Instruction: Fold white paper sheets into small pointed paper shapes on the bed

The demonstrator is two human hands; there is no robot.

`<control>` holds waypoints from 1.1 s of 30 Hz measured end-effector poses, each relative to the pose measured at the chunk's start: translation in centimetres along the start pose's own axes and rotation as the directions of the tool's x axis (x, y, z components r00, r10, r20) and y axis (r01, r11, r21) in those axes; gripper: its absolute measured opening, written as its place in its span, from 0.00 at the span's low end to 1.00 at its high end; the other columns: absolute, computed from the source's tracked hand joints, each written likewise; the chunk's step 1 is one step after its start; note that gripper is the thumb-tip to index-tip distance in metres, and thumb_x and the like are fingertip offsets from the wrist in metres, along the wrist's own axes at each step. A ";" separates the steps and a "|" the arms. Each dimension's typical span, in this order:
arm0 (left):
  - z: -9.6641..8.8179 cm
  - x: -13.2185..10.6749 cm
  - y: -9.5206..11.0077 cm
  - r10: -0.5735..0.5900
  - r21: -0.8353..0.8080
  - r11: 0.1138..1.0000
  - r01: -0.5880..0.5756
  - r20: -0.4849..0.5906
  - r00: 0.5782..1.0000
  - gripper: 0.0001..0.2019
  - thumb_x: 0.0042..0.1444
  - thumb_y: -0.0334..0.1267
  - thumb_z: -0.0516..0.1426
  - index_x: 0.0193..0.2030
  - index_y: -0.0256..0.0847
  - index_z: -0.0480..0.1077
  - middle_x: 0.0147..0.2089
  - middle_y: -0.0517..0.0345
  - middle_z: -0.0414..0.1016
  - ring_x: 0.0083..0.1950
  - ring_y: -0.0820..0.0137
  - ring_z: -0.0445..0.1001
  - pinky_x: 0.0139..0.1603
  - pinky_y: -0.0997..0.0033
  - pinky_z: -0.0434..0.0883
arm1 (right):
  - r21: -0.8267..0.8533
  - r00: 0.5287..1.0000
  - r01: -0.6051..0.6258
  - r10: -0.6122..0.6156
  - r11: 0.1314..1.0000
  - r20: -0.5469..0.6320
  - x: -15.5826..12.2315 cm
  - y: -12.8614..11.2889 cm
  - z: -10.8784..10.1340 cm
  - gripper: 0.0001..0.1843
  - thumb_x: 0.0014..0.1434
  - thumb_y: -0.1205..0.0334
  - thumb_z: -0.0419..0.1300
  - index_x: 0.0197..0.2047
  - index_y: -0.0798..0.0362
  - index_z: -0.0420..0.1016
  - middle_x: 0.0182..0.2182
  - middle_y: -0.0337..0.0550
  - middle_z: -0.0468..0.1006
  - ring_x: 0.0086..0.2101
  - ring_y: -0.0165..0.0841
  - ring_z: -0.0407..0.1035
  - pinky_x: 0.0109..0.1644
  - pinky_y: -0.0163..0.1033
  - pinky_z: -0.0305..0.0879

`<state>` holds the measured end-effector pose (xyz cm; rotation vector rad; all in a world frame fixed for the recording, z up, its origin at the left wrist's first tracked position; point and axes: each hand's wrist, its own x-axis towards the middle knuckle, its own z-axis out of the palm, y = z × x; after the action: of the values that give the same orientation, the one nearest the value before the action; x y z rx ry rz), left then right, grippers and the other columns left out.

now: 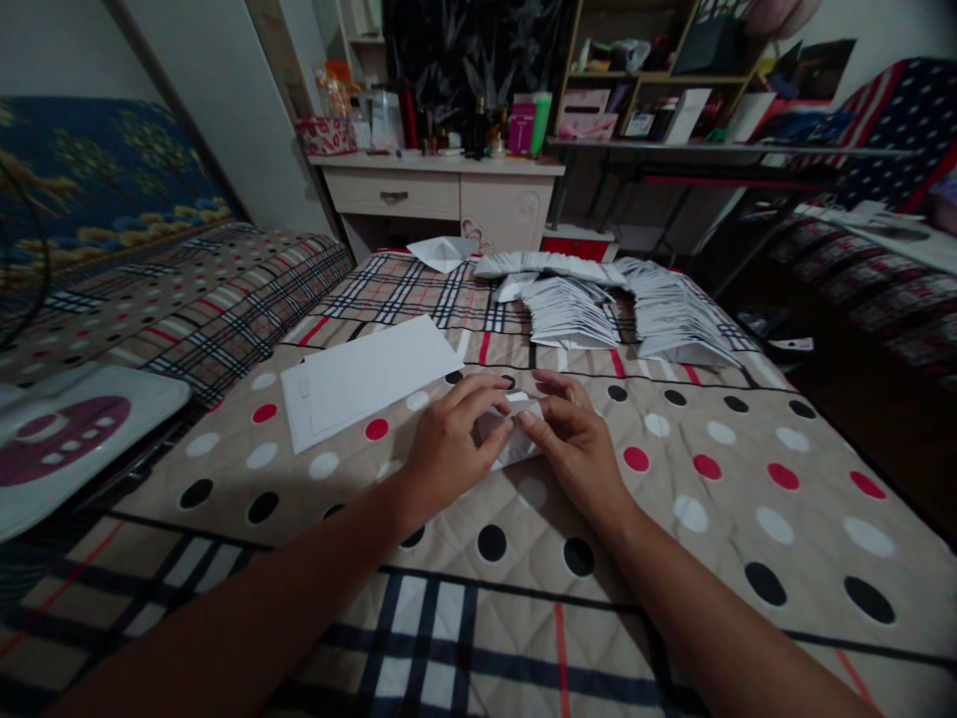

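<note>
Both my hands meet over a small folded white paper (pixel 515 431) lying on the dotted quilt (pixel 695 479). My left hand (pixel 453 444) curls its fingers onto the paper's left side, thumb and fingertips pinching it. My right hand (pixel 572 439) presses the paper's right side with bent fingers. Most of the paper is hidden under my fingers. A stack of flat white sheets (pixel 370 379) lies just left of my left hand.
Rows of several folded white paper pieces (pixel 613 304) lie farther back on the bed. A white dresser (pixel 441 199) with bottles stands behind, shelves to its right. A white device with a purple panel (pixel 67 439) sits at the left edge.
</note>
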<state>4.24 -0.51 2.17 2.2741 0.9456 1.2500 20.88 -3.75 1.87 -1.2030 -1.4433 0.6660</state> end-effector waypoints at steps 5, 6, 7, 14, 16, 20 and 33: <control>0.2 0.0 0.1 -0.010 -0.038 0.999 0.008 -0.050 0.999 0.04 0.57 0.29 0.57 0.38 0.40 0.71 0.50 0.51 0.75 0.51 0.67 0.75 0.51 0.65 0.76 | 0.071 1.000 -0.019 0.020 0.997 -0.012 0.0 0.0 0.0 0.09 0.57 0.57 0.65 0.27 0.49 0.79 0.51 0.47 0.70 0.53 0.41 0.64 0.60 0.49 0.58; 0.2 0.0 0.1 -0.007 -0.042 0.999 0.004 -0.065 0.998 0.04 0.57 0.29 0.58 0.38 0.40 0.71 0.49 0.52 0.76 0.51 0.67 0.75 0.51 0.65 0.75 | 0.080 0.999 -0.032 0.033 0.996 -0.013 0.0 0.0 0.0 0.09 0.56 0.57 0.65 0.26 0.49 0.79 0.52 0.47 0.70 0.52 0.40 0.65 0.59 0.49 0.58; 0.2 0.0 0.2 0.000 -0.042 0.999 -0.003 -0.080 0.997 0.04 0.57 0.28 0.58 0.37 0.40 0.72 0.48 0.51 0.76 0.50 0.67 0.75 0.52 0.65 0.75 | 0.088 0.999 -0.047 0.048 0.995 -0.016 0.0 0.0 0.0 0.10 0.55 0.58 0.66 0.24 0.50 0.78 0.52 0.46 0.70 0.51 0.40 0.66 0.59 0.49 0.59; 0.0 -0.1 0.3 0.106 -0.028 0.994 -0.109 -0.084 0.991 0.03 0.56 0.30 0.60 0.35 0.40 0.75 0.48 0.51 0.76 0.49 0.67 0.75 0.50 0.66 0.73 | 0.031 1.000 -0.020 0.020 0.999 0.003 0.0 0.2 -0.1 0.09 0.57 0.62 0.63 0.26 0.50 0.78 0.42 0.47 0.74 0.51 0.41 0.66 0.54 0.47 0.62; 0.0 -0.1 0.3 0.121 -0.042 0.991 -0.123 -0.064 0.991 0.02 0.57 0.33 0.61 0.34 0.40 0.75 0.46 0.50 0.77 0.48 0.67 0.76 0.49 0.66 0.73 | 0.015 0.999 0.048 -0.048 0.999 0.012 -0.1 0.2 -0.2 0.07 0.60 0.60 0.60 0.33 0.48 0.80 0.46 0.47 0.73 0.51 0.40 0.66 0.54 0.46 0.62; 0.1 0.0 0.6 0.052 -0.109 0.992 -0.059 -0.067 0.996 0.04 0.57 0.34 0.62 0.40 0.40 0.74 0.41 0.54 0.79 0.43 0.70 0.77 0.46 0.70 0.74 | 0.007 0.989 0.143 -0.143 0.990 0.047 -0.5 -0.3 -0.3 0.11 0.64 0.56 0.55 0.37 0.47 0.78 0.51 0.46 0.70 0.50 0.40 0.67 0.54 0.46 0.63; -0.6 0.6 0.6 0.206 -0.295 0.934 -0.201 -0.014 0.978 0.03 0.58 0.33 0.61 0.34 0.37 0.75 0.32 0.55 0.76 0.35 0.72 0.74 0.38 0.72 0.72 | 0.405 0.946 -0.317 0.314 0.858 0.074 0.1 0.4 -0.6 0.13 0.51 0.51 0.68 0.36 0.50 0.77 0.30 0.40 0.78 0.28 0.33 0.69 0.31 0.36 0.64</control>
<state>4.16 -0.46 3.21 2.1786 0.4845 1.3512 21.58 -3.62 1.74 -1.1039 -1.0405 1.1410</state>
